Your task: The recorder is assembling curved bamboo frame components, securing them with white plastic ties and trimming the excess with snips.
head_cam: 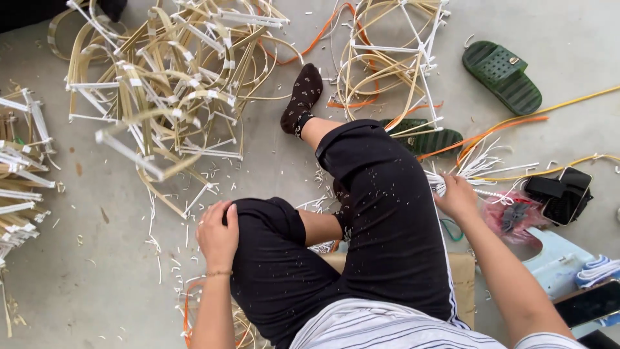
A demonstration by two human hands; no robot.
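Left hand (217, 234): palm down, fingers spread on bent knee, holding nothing. Two bamboo frame heaps (174, 77) on floor beyond. Right hand (457, 197): closed on white strip bundle (481, 167). Two green slippers (502, 76) beyond it.

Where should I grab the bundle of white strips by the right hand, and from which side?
Grip the bundle of white strips at its near end, where the strips gather under the right hand. Come from the near side, with fingers across the strips: they fan apart toward the far ends, so only the gathered end probably lifts together.
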